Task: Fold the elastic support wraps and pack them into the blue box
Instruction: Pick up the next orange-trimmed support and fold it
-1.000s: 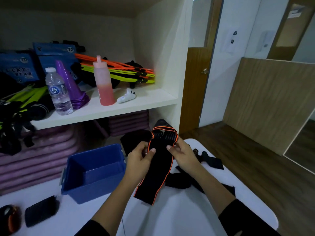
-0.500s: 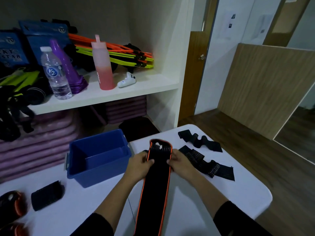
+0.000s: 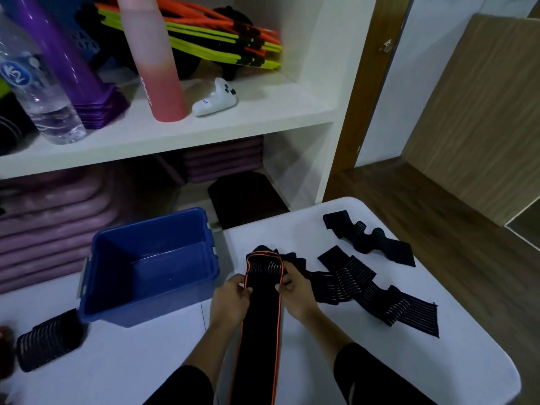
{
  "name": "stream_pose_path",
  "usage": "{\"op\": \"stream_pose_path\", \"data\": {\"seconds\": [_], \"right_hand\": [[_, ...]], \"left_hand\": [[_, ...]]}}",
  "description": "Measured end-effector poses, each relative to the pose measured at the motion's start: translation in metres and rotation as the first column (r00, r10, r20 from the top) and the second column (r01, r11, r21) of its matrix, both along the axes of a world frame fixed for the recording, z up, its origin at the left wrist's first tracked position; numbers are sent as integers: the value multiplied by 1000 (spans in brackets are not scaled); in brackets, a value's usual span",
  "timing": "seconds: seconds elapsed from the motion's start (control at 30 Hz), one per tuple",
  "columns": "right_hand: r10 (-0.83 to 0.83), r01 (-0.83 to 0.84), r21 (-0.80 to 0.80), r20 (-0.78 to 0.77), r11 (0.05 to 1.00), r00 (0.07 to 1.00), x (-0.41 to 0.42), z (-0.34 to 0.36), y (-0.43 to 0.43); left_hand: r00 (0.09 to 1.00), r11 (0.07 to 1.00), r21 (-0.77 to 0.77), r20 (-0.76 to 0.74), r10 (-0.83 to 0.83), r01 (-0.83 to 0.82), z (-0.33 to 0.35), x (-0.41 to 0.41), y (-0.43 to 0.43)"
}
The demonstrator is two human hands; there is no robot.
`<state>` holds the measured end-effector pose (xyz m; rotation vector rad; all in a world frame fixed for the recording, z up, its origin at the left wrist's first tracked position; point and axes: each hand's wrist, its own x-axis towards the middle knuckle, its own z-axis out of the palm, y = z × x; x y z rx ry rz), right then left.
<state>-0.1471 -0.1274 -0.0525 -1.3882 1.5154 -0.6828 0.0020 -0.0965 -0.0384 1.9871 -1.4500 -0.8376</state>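
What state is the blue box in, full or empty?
Empty: the blue box shows only its bare floor, and nothing lies inside.

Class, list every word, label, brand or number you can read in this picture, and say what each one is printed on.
"K2": on the round blue label of the water bottle.
Pink bottle: lettering runs down its side, too blurred to read.
White controller: a small dark mark, too small to read.
Blue box and orange-edged wrap: no text visible.
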Motion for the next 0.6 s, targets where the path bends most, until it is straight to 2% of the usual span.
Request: {"op": "stream_pose_path", "data": {"seconds": [0.13, 0.27, 0.37, 0.47, 0.6], "right_hand": [[2, -2, 46, -15, 999, 1000, 8, -12, -16], [55, -54, 14, -92, 998, 994, 10, -28, -1], [55, -47, 54, -166, 997, 985, 9, -38, 16], [48, -32, 106, -151, 994, 987, 14, -44, 31], [58, -49, 117, -73, 992, 996, 14, -41, 48]], "left_hand": [[997, 996, 58, -5, 71, -71, -15, 8, -18], [998, 980, 194, -39, -47, 53, -29, 17, -11], [999, 979, 206, -47, 2, 8, -31, 23, 1], [999, 976, 218, -32, 17, -9, -29, 22, 13], [991, 970, 227, -113, -67, 91, -24, 18, 33]]}}
